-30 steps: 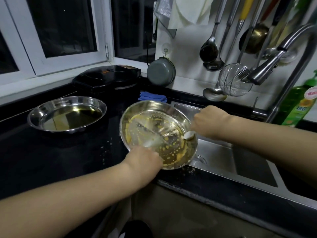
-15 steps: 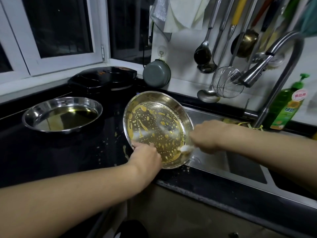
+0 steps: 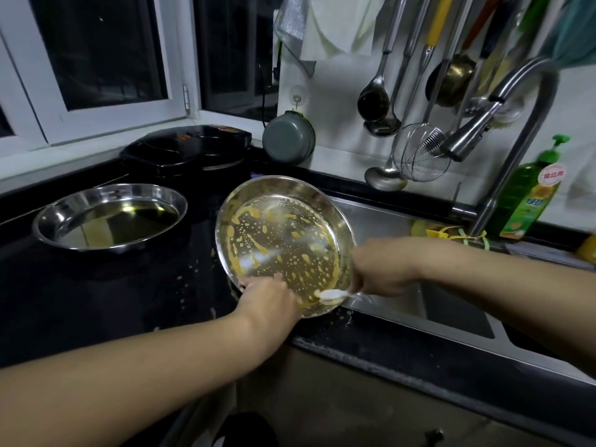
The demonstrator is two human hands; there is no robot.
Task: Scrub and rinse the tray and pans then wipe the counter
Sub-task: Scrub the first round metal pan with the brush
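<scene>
Left hand (image 3: 269, 293): fingers curled over the near rim of the soiled steel pan (image 3: 283, 243), thumb side hidden behind the wrist; it pinches the rim and holds the pan tilted up on edge.

Right hand (image 3: 382, 269): fingers closed round the handle of a small white scraping tool (image 3: 333, 294), possibly a spoon or spatula; its exact kind cannot be told. The white tip lies against the pan's lower inside edge, where the yellow residue pools.

Soiled steel pan: round, shallow, thin-walled stainless. Position: at the seam between the black worktop (image 3: 96, 295) and the sink (image 3: 451, 304), lower rim over the sink's left edge, open face turned toward the person. Inside spotted and streaked with yellow batter or egg.
Handling, judged: light and rigid, will not flex or break, but greasy and slick; the rolled rim is the only sure purchase, best pinched as here, opposite the point being scraped. Likely to slip or spin if pressed hard off-centre.

Second steel pan (image 3: 109, 217): flat on the worktop, well left of the first, holding a dark oily film. Judged equally light but liable to spill; lift level by both rims.

Worktop: yellow drips near the tilted pan.

Further out: pull-out tap (image 3: 483, 124), green dish-soap bottle (image 3: 525, 201), hanging ladles and wire skimmer (image 3: 419, 156), black electric griddle (image 3: 187, 150).
</scene>
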